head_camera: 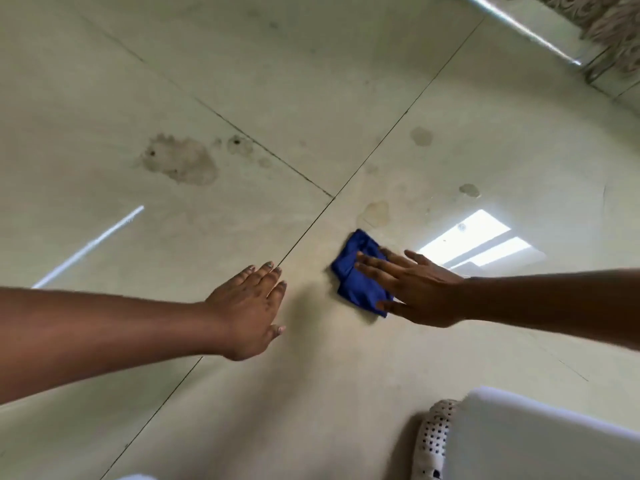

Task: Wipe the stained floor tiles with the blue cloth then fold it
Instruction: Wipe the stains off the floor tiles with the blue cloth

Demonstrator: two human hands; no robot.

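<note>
A bunched blue cloth [353,271] lies on the pale floor tiles [311,81]. My right hand [415,289] presses flat on top of it, fingers spread, covering its right part. My left hand [247,306] rests flat on the tile a little left of the cloth, fingers apart, holding nothing. A large brownish stain [183,159] marks the tile at the far left. A fainter ring stain [375,213] sits just beyond the cloth. Smaller spots [421,136] [469,190] lie farther right.
Dark grout lines [301,237] cross near the hands. A white object with a perforated white piece [434,434] is at the lower right. A mirrored furniture edge [540,32] and patterned fabric [609,22] stand at the top right. Window glare [478,244] reflects off the tile.
</note>
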